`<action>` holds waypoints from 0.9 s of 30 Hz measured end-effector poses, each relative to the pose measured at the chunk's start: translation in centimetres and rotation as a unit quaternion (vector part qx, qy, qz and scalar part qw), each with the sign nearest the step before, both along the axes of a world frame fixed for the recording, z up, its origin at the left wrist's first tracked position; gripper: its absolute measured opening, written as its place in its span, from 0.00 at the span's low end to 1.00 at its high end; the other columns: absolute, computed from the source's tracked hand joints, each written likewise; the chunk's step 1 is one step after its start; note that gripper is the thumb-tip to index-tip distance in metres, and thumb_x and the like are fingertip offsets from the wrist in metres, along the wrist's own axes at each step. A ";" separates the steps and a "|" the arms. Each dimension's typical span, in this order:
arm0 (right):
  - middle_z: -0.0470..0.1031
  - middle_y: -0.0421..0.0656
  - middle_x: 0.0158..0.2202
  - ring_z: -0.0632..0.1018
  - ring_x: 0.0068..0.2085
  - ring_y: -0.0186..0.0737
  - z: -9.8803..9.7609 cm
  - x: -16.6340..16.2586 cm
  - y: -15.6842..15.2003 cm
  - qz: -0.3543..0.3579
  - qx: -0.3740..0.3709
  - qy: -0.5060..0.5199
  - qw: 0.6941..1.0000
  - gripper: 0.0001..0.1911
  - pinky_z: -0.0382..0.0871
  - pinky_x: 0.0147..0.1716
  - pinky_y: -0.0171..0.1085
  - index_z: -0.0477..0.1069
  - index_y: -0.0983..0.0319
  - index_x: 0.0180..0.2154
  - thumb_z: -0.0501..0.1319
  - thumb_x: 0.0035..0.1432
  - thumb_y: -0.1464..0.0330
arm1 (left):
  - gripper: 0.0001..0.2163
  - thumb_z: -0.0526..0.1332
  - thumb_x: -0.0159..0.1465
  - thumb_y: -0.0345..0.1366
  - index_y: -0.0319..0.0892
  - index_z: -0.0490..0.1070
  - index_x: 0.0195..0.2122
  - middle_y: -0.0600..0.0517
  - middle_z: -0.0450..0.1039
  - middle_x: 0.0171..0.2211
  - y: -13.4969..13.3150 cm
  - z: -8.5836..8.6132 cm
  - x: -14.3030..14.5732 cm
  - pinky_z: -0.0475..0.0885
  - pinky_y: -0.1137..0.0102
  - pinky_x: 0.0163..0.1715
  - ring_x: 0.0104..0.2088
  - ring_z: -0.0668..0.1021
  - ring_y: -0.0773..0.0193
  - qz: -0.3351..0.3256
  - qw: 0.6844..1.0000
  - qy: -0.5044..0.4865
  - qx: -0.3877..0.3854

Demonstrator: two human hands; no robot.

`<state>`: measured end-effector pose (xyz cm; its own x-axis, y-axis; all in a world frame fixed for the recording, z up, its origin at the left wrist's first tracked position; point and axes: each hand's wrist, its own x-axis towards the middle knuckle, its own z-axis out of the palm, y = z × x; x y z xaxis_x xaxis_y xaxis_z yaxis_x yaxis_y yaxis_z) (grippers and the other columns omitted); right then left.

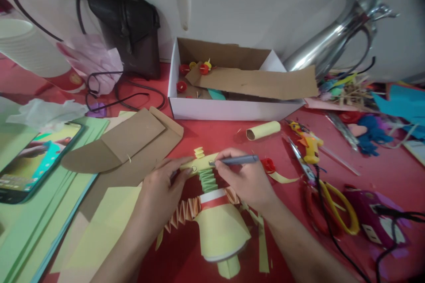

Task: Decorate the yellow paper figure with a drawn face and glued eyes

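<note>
A paper figure lies on the red table, with a yellow paper-cup body (221,227), a green pleated neck (208,180) and an orange pleated arm (183,214). At its top is a yellow paper roll (201,163) with small round outlines drawn on it. My left hand (164,183) pinches the roll's left end between thumb and fingers. In my right hand (244,179) is a grey pen (237,159), its tip touching the roll near the right-hand outline. A small yellow pleated strip (198,152) stands above the roll.
Behind stands a white box (232,109). Scissors (338,208), a yellow glue gun (311,147) and another yellow paper tube (264,130) lie right and ahead. Brown card (133,139), green paper sheets (43,212) and a phone (38,159) are left. A metal jug (328,31) stands at the back.
</note>
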<state>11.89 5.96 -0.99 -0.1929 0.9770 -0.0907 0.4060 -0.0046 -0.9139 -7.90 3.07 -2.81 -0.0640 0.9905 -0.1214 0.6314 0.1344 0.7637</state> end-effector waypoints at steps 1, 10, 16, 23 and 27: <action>0.77 0.40 0.31 0.76 0.32 0.37 0.0 0.0 0.0 0.000 -0.003 0.000 1.000 0.04 0.69 0.29 0.34 0.73 0.59 0.34 0.60 0.60 0.67 | 0.14 0.57 0.65 0.42 0.52 0.77 0.49 0.52 0.78 0.48 0.0 0.0 0.0 0.72 0.61 0.50 0.49 0.78 0.55 -0.001 1.000 -0.002 -0.002; 0.78 0.41 0.32 0.77 0.34 0.38 0.0 0.0 0.0 0.003 -0.005 0.007 1.000 0.05 0.70 0.31 0.35 0.74 0.59 0.35 0.60 0.61 0.66 | 0.13 0.57 0.65 0.42 0.53 0.77 0.49 0.53 0.78 0.48 0.0 0.0 0.0 0.71 0.61 0.51 0.49 0.78 0.56 0.004 1.000 -0.008 -0.006; 0.77 0.41 0.31 0.76 0.33 0.38 0.1 0.0 0.1 0.003 -0.002 -0.002 1.000 0.05 0.70 0.29 0.35 0.74 0.59 0.34 0.60 0.61 0.66 | 0.14 0.57 0.65 0.42 0.52 0.77 0.48 0.52 0.78 0.48 0.0 0.2 0.0 0.72 0.61 0.50 0.49 0.78 0.56 0.007 1.000 -0.005 -0.010; 0.78 0.42 0.32 0.77 0.34 0.39 0.0 0.0 0.1 0.006 -0.002 0.004 1.000 0.05 0.71 0.30 0.35 0.74 0.59 0.35 0.60 0.61 0.66 | 0.14 0.57 0.65 0.43 0.52 0.77 0.49 0.52 0.78 0.48 0.1 0.0 0.0 0.71 0.60 0.51 0.49 0.78 0.55 0.002 1.000 -0.006 -0.005; 0.79 0.42 0.34 0.78 0.37 0.40 -0.1 0.0 0.1 0.002 -0.006 0.013 1.000 0.05 0.71 0.31 0.36 0.75 0.59 0.36 0.60 0.61 0.65 | 0.14 0.57 0.65 0.43 0.53 0.77 0.49 0.53 0.78 0.48 0.1 0.0 0.0 0.71 0.60 0.51 0.50 0.78 0.55 0.001 1.000 -0.004 -0.007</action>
